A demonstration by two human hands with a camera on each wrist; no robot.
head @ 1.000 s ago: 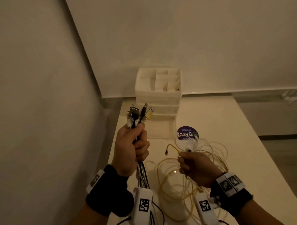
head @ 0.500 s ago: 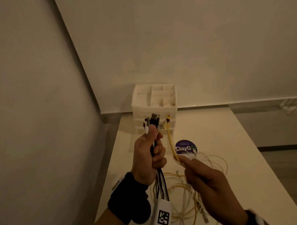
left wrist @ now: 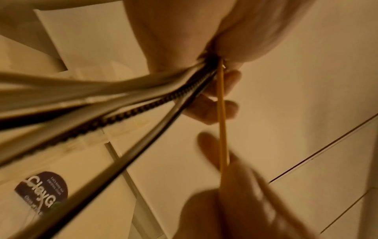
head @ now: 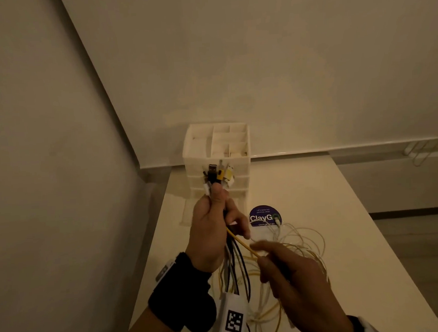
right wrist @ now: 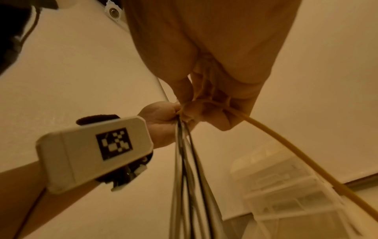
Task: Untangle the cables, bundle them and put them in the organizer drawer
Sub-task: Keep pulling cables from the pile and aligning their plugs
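My left hand (head: 212, 231) grips a bunch of cables (head: 236, 270) upright, their plugs (head: 218, 174) sticking out above the fist, black, white and yellow. The cables hang below the fist (left wrist: 126, 103) toward the table. My right hand (head: 290, 270) pinches the yellow cable (head: 244, 242) just below the left hand; in the right wrist view the yellow cable (right wrist: 290, 148) trails out from the curled fingers. Loose yellow and white cable loops (head: 301, 240) lie on the table under the right hand. The white organizer with drawers (head: 217, 151) stands at the table's far end.
A white table (head: 314, 191) runs away from me, with a wall close on the left and another behind the organizer. A round dark ClayGo sticker (head: 261, 215) lies on the table before the organizer. Floor shows to the right.
The yellow cable's plug has been brought in among the plugs in the left fist. The right hand has slid down the yellow cable, below the left hand.
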